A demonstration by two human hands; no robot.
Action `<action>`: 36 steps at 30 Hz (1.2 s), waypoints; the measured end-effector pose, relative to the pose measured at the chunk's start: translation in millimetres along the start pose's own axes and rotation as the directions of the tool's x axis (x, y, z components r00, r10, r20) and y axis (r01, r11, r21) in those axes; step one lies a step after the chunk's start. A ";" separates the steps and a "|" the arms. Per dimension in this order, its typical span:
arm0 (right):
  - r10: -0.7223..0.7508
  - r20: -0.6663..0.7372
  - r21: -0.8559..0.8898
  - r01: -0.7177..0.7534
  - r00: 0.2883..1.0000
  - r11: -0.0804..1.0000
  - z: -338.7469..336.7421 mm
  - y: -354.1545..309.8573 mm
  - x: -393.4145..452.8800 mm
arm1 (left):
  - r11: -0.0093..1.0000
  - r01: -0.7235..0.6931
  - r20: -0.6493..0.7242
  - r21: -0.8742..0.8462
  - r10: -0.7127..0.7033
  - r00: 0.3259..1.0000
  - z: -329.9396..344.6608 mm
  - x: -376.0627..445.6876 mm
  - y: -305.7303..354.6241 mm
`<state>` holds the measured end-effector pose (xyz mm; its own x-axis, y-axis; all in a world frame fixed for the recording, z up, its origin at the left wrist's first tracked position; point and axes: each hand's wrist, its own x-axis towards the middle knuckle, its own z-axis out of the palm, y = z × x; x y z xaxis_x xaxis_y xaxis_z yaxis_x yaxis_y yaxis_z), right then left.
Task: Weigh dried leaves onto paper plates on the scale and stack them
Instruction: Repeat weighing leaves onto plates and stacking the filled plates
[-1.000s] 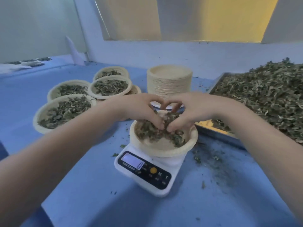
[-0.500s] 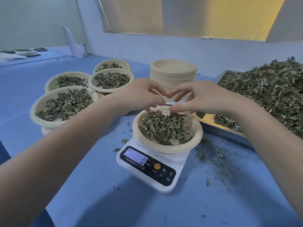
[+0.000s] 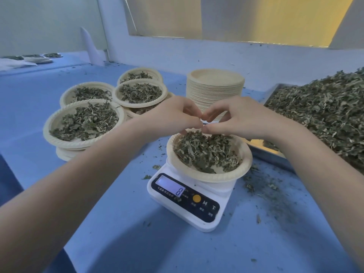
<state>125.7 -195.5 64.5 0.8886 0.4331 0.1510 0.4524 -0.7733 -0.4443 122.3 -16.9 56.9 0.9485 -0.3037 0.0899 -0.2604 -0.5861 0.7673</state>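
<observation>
A paper plate [image 3: 197, 172] heaped with dried leaves [image 3: 206, 152] sits on the white digital scale [image 3: 187, 203], whose display reads a single digit like 0. My left hand [image 3: 171, 113] and my right hand [image 3: 240, 119] hover just above the plate's far rim. Their fingertips meet in the middle, the fingers are loosely curved, and I see nothing held in either. Several filled plates stand at the left, the nearest [image 3: 59, 138] on top of a low stack, with others [image 3: 118, 99] behind it.
A tall stack of empty paper plates [image 3: 214, 89] stands behind my hands. A metal tray [image 3: 264, 148] piled with loose dried leaves [image 3: 325, 115] fills the right side. Leaf crumbs lie scattered on the blue table [image 3: 137, 243] around the scale.
Both hands have lifted out of the leaves on the plate and now hang above its far rim. The leaves lie spread across the plate.
</observation>
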 end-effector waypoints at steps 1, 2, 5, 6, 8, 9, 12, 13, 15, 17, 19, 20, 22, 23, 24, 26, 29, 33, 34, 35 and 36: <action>-0.005 -0.005 0.000 0.005 1.000 1.000 0.2 0.8 0.4 | 1.000 0.000 -0.003 -0.002 0.000 1.000 0.5 -0.5 0.5; -0.007 -0.009 0.000 0.007 1.000 1.000 0.3 1.5 0.6 | 1.000 0.001 -0.008 -0.005 -0.001 1.000 0.8 -0.7 1.1; 0.000 -0.021 0.036 0.001 1.000 0.999 -0.9 3.9 0.1 | 1.000 0.003 -0.024 -0.012 -0.003 1.000 3.1 0.5 4.0; 0.003 -0.029 0.051 -0.001 1.000 0.999 -2.1 5.4 -0.7 | 1.000 -0.002 -0.025 -0.011 0.001 1.000 4.5 1.6 5.7; 0.015 -0.036 0.058 -0.013 0.999 0.998 -4.7 8.7 -3.0 | 1.000 -0.011 -0.018 0.003 0.011 1.000 6.8 3.9 8.7; 0.021 -0.030 0.047 -0.020 0.999 0.999 -5.9 10.3 -4.5 | 1.000 -0.012 -0.015 0.015 0.012 1.000 7.8 4.8 10.0; 0.039 0.048 -0.047 -0.037 0.998 0.998 -5.3 11.5 -8.8 | 0.999 -0.017 -0.026 0.029 0.018 1.000 11.4 7.6 10.9; 0.037 0.084 -0.089 -0.029 0.996 0.996 -2.7 9.6 -10.0 | 0.999 -0.017 -0.046 0.029 0.018 0.999 13.0 8.3 10.3; 0.020 0.129 -0.177 0.003 0.991 0.984 5.1 5.3 -9.5 | 1.000 -0.012 -0.102 0.028 0.014 0.995 15.8 9.5 8.1; 0.006 0.143 -0.254 0.031 0.990 0.967 12.3 2.0 -6.3 | 1.000 -0.018 -0.152 0.014 0.020 0.988 18.3 9.3 5.0; -0.019 0.091 -0.226 0.039 0.996 0.973 12.6 -0.8 -4.3 | 1.000 -0.022 -0.199 -0.022 0.017 0.980 19.1 7.9 1.7; -0.024 0.041 -0.158 0.030 0.999 0.987 9.5 -1.7 -4.1 | 0.999 -0.025 -0.225 -0.046 0.014 0.974 18.8 7.2 0.2; -0.008 -0.053 0.052 0.010 0.999 0.999 1.0 -2.8 -5.3 | 0.994 -0.032 -0.280 -0.106 0.002 0.960 17.5 5.9 -2.0; 0.002 -0.090 0.141 0.011 0.996 0.990 -3.4 -3.8 -6.8 | 0.991 -0.035 -0.308 -0.131 -0.007 0.951 16.7 5.9 -2.8; 0.001 -0.125 0.187 0.022 0.992 0.982 -7.3 -4.8 -8.1 | 0.988 -0.038 -0.332 -0.152 -0.014 0.943 15.9 6.2 -3.2; -0.021 -0.185 0.185 0.056 0.982 0.981 -11.0 -5.0 -8.3 | 0.981 -0.049 -0.353 -0.190 -0.021 0.935 15.4 6.0 -2.3; -0.033 -0.232 0.151 0.069 0.972 0.986 -11.5 -4.6 -7.2 | 0.967 -0.078 -0.329 -0.244 -0.006 0.944 17.4 5.1 0.3; -0.019 -0.234 0.196 0.066 0.972 0.978 -9.9 -3.1 -8.0 | 0.957 -0.081 -0.283 -0.277 -0.001 0.959 19.6 4.1 0.8; -0.014 -0.227 0.222 0.066 0.974 0.973 -9.1 -2.9 -8.3 | 0.957 -0.075 -0.279 -0.281 -0.007 0.960 20.1 4.0 0.1; -0.010 -0.224 0.245 0.066 0.975 0.967 -8.1 -2.9 -8.8 | 0.956 -0.068 -0.277 -0.284 -0.013 0.961 20.6 3.9 -0.6; -0.005 -0.225 0.267 0.067 0.974 0.961 -7.2 -2.8 -9.3 | 0.956 -0.063 -0.276 -0.285 -0.019 0.961 21.2 3.8 -1.2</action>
<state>116.7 -200.7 70.7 0.8803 0.3217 0.3486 0.4743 -0.5904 -0.6530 122.4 -33.3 42.8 0.9662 -0.0734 0.2472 -0.2574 -0.3269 0.9093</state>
